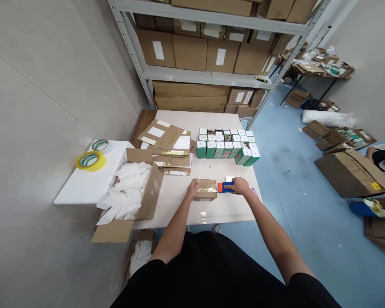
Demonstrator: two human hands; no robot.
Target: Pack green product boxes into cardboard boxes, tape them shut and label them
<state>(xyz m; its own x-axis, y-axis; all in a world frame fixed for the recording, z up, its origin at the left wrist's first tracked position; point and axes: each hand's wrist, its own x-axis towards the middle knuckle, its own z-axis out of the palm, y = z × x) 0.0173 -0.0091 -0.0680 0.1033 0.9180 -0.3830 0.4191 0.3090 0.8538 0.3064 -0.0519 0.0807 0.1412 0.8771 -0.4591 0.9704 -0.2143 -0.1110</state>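
Note:
A small cardboard box (205,195) with shiny clear tape across its top sits near the front of the table (179,205). My left hand (193,188) grips its left end, the fingers bent over the corner. My right hand (239,186) is closed around a blue hand tool with an orange end (224,187), whose exact kind I cannot make out. The orange end is at the box's right side; contact between them is unclear. Partly hidden behind the right hand is a white flat item (229,179). A strip of clear tape (203,217) lies at the front edge.
Rows of green-and-white small boxes (218,149) stand at the back right. Flattened cardboard (162,133) is piled at the back left. An open carton with white paper (152,194) is at the left, beside tape rolls (90,160). A loaded shelf (192,77) stands behind.

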